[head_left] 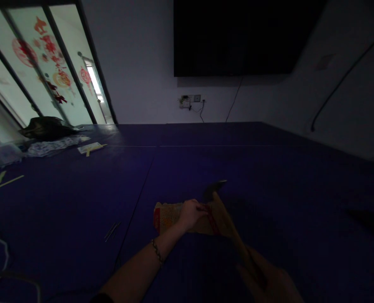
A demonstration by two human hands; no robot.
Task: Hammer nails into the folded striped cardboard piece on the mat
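My left hand (191, 215) rests over a flat tan piece (168, 215) with red bands and a printed pattern, perhaps cardboard or a folded bag. Its fingers are pinched together near the piece's middle; anything between them is too dark to make out. Low on the right, my right hand (271, 280) is wrapped around the long wooden handle of a hammer (229, 225), blurred by motion. The dark hammer head is just above the right part of the tan piece. Several thin metal pieces like nails (112, 231) lie on the dark blue surface (79, 189) to the left.
A white cable (6, 252) curls at the lower left. Farther back on the left are a black bag (48, 127), crumpled plastic (49, 145) and pale strips (8, 183). A dark flat object (368, 223) lies at the right. A wall with a screen (237, 38) stands behind.
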